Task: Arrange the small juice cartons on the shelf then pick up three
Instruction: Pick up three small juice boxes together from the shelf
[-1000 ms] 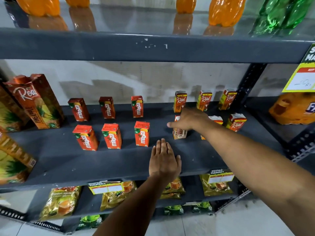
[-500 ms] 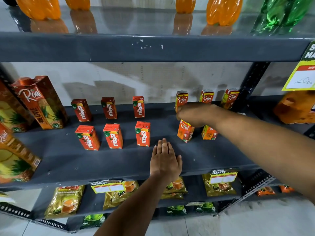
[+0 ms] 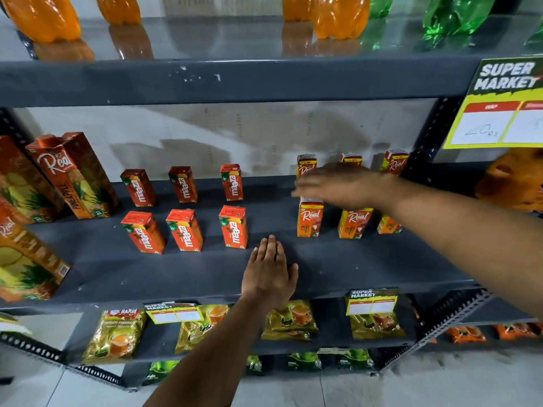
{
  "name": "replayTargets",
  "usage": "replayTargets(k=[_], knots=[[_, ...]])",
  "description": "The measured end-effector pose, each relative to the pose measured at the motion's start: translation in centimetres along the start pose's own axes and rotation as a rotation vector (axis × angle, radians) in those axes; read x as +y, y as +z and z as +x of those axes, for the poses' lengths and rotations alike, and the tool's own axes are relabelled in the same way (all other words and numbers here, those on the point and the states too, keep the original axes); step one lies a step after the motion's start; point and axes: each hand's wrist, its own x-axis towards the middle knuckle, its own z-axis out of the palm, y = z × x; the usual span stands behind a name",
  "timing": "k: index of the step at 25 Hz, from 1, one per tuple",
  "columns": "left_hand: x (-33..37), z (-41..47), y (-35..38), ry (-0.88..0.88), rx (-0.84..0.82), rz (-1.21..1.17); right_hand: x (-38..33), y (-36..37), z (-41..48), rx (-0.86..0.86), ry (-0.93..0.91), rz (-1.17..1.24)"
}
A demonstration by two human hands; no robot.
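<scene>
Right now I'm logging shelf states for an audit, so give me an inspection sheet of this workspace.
Surface: grey middle shelf, scuffed.
Job's things: six Maaza cartons and Real cartons, upright in two rows.
Clutter: tall pineapple cartons at left.
Grippers: left hand flat on shelf; right hand open above the Real cartons, blurred.
Cables: nothing seen.
Surroundings: bottles above, tea packets below, price sign.

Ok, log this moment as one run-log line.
stage: arranging | left hand: flat on shelf | right hand: open above front Real cartons | Maaza cartons: two upright rows
</scene>
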Motion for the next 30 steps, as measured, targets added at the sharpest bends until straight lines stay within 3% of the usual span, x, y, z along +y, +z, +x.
replayTargets(k=[3,5,7,10,14,24,30], knots=[[0.0,-0.1,0.0,-0.013,0.004,-0.006,4.1,-0.2,-3.6,0.206,0.155,0.045],[0.2,-0.2,0.0,-0.047,0.024,-0.055,7.3,0.4,-7.6,0.268,0.347,0.271],[0.5,0.4,-0.3,-0.115,0.074,-0.249,9.5,2.2,-11.6,0.301,0.490,0.554],[2.1,2.1,-2.1,-0.214,0.135,-0.767,11.4,6.3,-14.6,0.328,0.560,0.865],[2.5,5.5,-3.6,-0.240,0.094,-0.864,12.6,10.6,-14.3,0.267,0.581,1.052],[4.8,9.4,-2.0,-0.011,-0.067,-0.906,10.7,13.1,-10.5,0.136,0.588,0.932],[6.3,10.3,-1.4,0.011,-0.033,-0.900,10.7,14.1,-9.0,0.110,0.571,0.942]])
